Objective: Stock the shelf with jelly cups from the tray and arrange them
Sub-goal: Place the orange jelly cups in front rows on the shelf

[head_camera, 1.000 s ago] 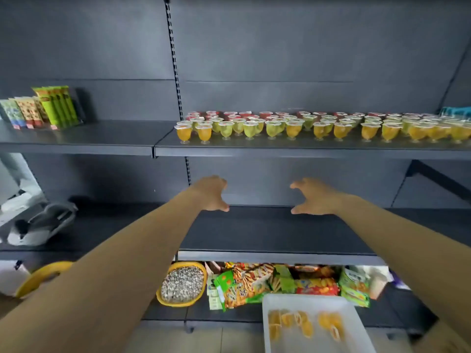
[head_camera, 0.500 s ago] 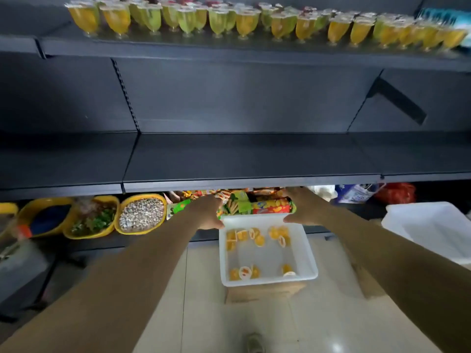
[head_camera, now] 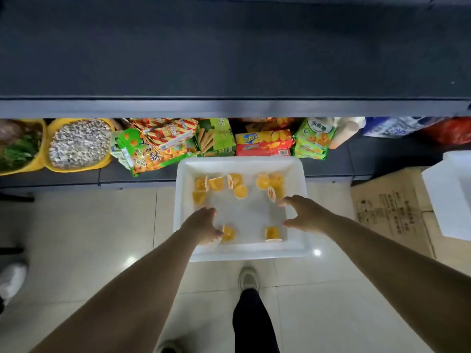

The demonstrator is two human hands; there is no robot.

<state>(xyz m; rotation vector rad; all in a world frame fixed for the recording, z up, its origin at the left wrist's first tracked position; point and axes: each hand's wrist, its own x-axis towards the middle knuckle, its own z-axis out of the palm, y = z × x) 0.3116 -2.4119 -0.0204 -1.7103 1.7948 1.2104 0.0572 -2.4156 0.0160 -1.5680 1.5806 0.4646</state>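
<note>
Your left hand reaches down over the near left part of the white tray, fingers loosely spread and bent, its fingertips touching or just beside an orange jelly cup that lies tipped on its side at the near edge; you cannot tell from this view whether it is pinched yet. Your right hand hovers over the right side of the tray with fingers and thumb spread wide, holding nothing; another orange cup lies just near and left of its thumb, with its lid end toward the tray's near wall. Both forearms stretch forward and down from the near corners, converging on the tray. A loose cluster of jelly cups sits along the far side of the tray, beyond both hands, toppled in mixed directions, some showing their round lids, others their sides. The tray rests on the tiled floor in front of the dark shelf, whose edge runs left to right across the far part of the view. Snack packets and a yellow basket of seeds sit under it, and a cardboard box stands to the right.
</note>
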